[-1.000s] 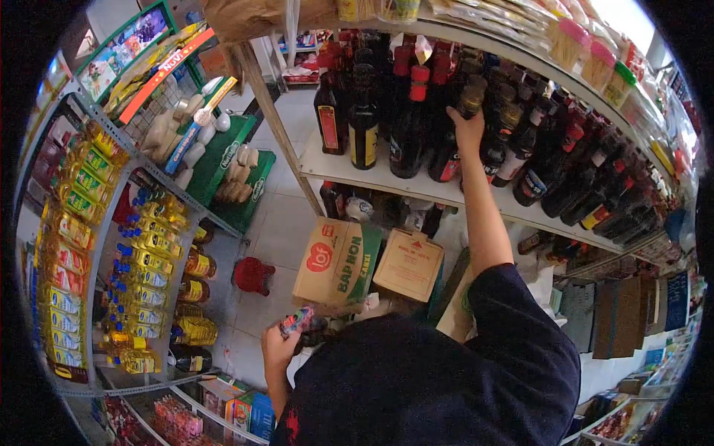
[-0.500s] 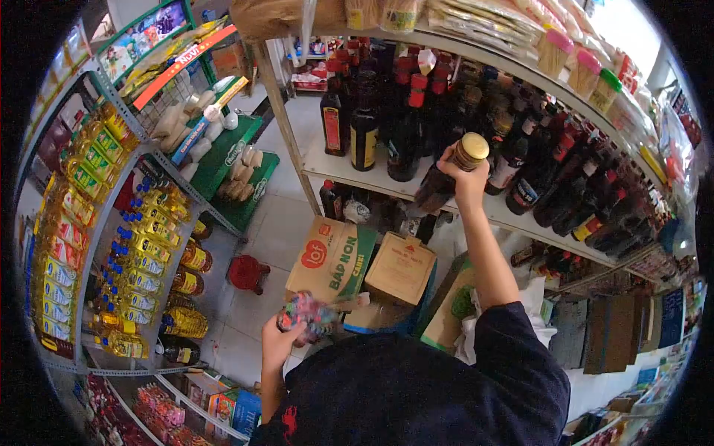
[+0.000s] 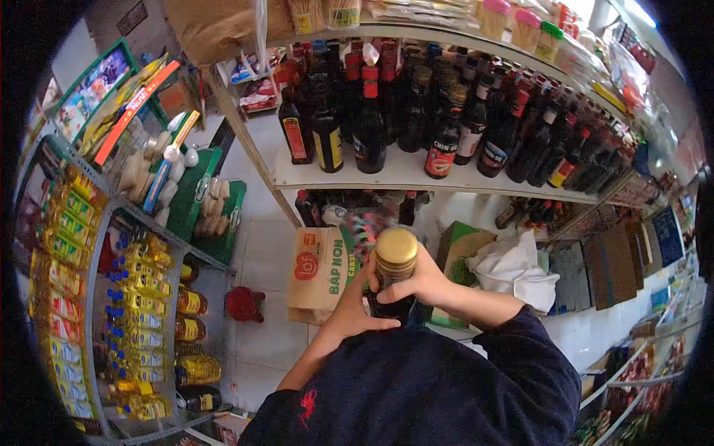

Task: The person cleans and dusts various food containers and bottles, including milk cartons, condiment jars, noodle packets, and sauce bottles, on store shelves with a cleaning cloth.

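A dark glass bottle (image 3: 395, 262) with a gold cap stands upright close to my chest. My right hand (image 3: 426, 284) is closed around its neck, just below the cap. My left hand (image 3: 352, 312) presses against the bottle's left side, its thumb across the front. A blurred cloth (image 3: 364, 229) with red, green and black patterning shows just beyond the bottle, by my left hand's fingers, which are partly hidden. On the shelf (image 3: 349, 177) ahead, several dark sauce bottles stand in rows, among them one with a red label (image 3: 440, 157).
Below the shelf are a cardboard box (image 3: 316, 271) with green print, a green open carton (image 3: 455, 245) and a white plastic bag (image 3: 513, 267). A red stool (image 3: 245, 304) stands on the tiles. Racks of oil bottles (image 3: 145, 320) line the left side.
My right hand has brought the bottle from the shelf edge down to my chest. My left hand, with the cloth, has moved right and up to meet the bottle. The view has shifted.
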{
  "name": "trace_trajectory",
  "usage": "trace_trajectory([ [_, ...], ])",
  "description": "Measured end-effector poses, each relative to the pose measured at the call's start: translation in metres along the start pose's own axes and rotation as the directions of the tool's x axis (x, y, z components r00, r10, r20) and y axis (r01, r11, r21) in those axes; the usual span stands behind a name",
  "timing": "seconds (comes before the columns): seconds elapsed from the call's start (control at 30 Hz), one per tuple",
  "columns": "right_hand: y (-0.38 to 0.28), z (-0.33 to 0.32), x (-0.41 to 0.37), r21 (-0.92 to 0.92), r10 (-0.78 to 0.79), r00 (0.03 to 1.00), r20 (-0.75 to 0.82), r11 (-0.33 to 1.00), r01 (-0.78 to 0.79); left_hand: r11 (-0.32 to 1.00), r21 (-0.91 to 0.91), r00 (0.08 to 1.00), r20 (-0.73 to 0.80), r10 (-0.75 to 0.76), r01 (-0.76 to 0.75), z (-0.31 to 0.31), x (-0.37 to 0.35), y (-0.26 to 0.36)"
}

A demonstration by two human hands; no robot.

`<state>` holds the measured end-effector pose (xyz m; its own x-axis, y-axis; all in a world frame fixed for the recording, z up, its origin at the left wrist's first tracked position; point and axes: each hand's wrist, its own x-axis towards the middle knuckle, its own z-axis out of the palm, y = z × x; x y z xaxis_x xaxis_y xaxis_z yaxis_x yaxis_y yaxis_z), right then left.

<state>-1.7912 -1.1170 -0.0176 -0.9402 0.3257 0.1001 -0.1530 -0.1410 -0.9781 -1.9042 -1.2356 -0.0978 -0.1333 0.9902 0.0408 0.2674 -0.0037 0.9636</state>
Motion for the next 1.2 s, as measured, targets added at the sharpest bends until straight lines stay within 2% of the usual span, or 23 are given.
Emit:
trace_trajectory([
  [0.07, 0.000, 0.008, 0.002, -0.001, -0.027, 0.997, -0.077, 1.000, 0.027, 0.991, -0.127, 0.998, -0.050, -0.043, 0.037, 0.000, -0.001, 0.011],
  [0.1, 0.000, 0.010, 0.002, 0.001, -0.047, 0.990, -0.135, 0.999, 0.048, 0.999, 0.037, 0.987, -0.160, -0.001, 0.007, 0.000, -0.003, 0.005],
  [0.13, -0.001, 0.012, 0.001, -0.001, -0.043, 0.987, -0.152, 0.999, 0.043, 1.000, 0.029, 0.990, -0.144, -0.002, 0.006, -0.001, 0.000, -0.005],
  [0.2, -0.001, 0.017, 0.002, -0.091, -0.151, 0.971, -0.187, 0.987, 0.136, 0.926, -0.185, 0.907, -0.334, 0.257, -0.330, -0.011, 0.013, -0.023],
  [0.23, -0.001, 0.018, 0.002, -0.191, -0.181, 0.963, -0.201, 0.971, 0.143, 0.925, -0.192, 0.910, -0.325, 0.256, -0.329, -0.023, 0.017, -0.023],
  [0.3, 0.003, 0.021, 0.003, -0.178, -0.181, 0.948, -0.263, 0.974, 0.136, 0.949, -0.308, 0.951, -0.307, -0.028, -0.071, -0.051, 0.026, -0.021],
  [0.33, 0.005, 0.023, 0.004, -0.166, -0.180, 0.933, -0.311, 0.977, 0.133, 0.947, -0.315, 0.952, -0.303, -0.038, -0.063, -0.061, 0.027, -0.013],
  [0.4, 0.010, 0.026, 0.007, -0.127, -0.170, 0.915, -0.367, 0.983, 0.131, 0.983, 0.092, 0.976, -0.169, -0.141, 0.158, -0.082, 0.023, 0.006],
  [0.47, 0.016, 0.028, 0.008, -0.135, -0.120, 0.918, -0.377, 0.988, 0.074, 0.981, 0.037, 0.980, -0.061, -0.189, 0.192, -0.088, 0.021, -0.004],
  [0.53, 0.020, 0.037, 0.010, -0.038, -0.046, 0.912, -0.407, 0.999, 0.034, 0.959, -0.104, 0.959, 0.080, 0.273, -0.265, -0.070, 0.020, -0.012],
  [0.57, 0.027, 0.037, 0.011, -0.048, -0.085, 0.913, -0.399, 0.996, 0.071, 0.960, 0.044, 0.956, 0.117, 0.270, -0.277, -0.063, 0.012, -0.010],
  [0.6, 0.032, 0.038, 0.012, -0.061, -0.126, 0.911, -0.393, 0.992, 0.111, 0.962, 0.038, 0.957, 0.119, 0.265, -0.271, -0.054, 0.008, -0.010],
  [0.7, 0.032, 0.049, 0.018, -0.077, -0.125, 0.890, -0.439, 0.992, 0.101, 0.973, -0.027, 0.973, -0.047, 0.227, -0.229, -0.036, 0.003, -0.020],
  [0.73, 0.033, 0.052, 0.019, -0.066, -0.133, 0.889, -0.437, 0.991, 0.116, 0.973, -0.029, 0.973, -0.040, 0.229, -0.230, -0.038, 0.003, -0.021],
  [0.8, 0.028, 0.054, 0.019, -0.156, -0.092, 0.911, -0.402, 0.987, 0.031, 0.954, -0.233, 0.981, 0.005, 0.195, -0.188, -0.044, 0.004, -0.018],
  [0.83, 0.025, 0.055, 0.021, -0.128, -0.120, 0.934, -0.337, 0.989, 0.081, 0.971, -0.087, 0.975, -0.043, 0.218, -0.221, -0.045, 0.003, -0.038],
  [0.87, 0.019, 0.055, 0.023, -0.096, -0.152, 0.950, -0.272, 0.987, 0.130, 0.971, -0.090, 0.975, -0.035, 0.218, -0.221, -0.048, 0.002, -0.036],
  [0.9, 0.004, 0.054, 0.022, 0.022, -0.162, 0.968, -0.190, 0.985, 0.169, 0.962, -0.228, 0.989, -0.031, 0.144, -0.148, -0.052, 0.002, -0.030],
  [0.93, 0.001, 0.048, 0.025, -0.130, -0.320, 0.928, -0.192, 0.945, 0.299, 0.931, -0.359, 0.997, -0.016, 0.069, -0.071, -0.054, 0.004, -0.026],
  [0.97, 0.005, 0.041, 0.025, -0.202, -0.292, 0.914, -0.281, 0.949, 0.241, 0.852, -0.475, 0.972, -0.032, 0.232, -0.219, -0.052, 0.013, -0.027],
  [1.03, 0.021, 0.023, 0.018, -0.324, -0.170, 0.895, -0.413, 0.946, 0.030, 0.783, -0.574, 0.966, -0.062, 0.252, -0.241, -0.050, 0.018, -0.041],
  [1.13, 0.046, 0.013, 0.005, -0.645, -0.224, 0.904, -0.365, 0.760, -0.072, 0.673, -0.684, 0.955, -0.129, 0.267, -0.280, -0.049, 0.022, -0.040],
  [1.2, 0.061, 0.007, -0.002, -0.628, -0.209, 0.888, -0.408, 0.771, -0.107, 0.588, -0.786, 0.969, -0.052, 0.243, -0.190, -0.051, 0.024, -0.036],
])
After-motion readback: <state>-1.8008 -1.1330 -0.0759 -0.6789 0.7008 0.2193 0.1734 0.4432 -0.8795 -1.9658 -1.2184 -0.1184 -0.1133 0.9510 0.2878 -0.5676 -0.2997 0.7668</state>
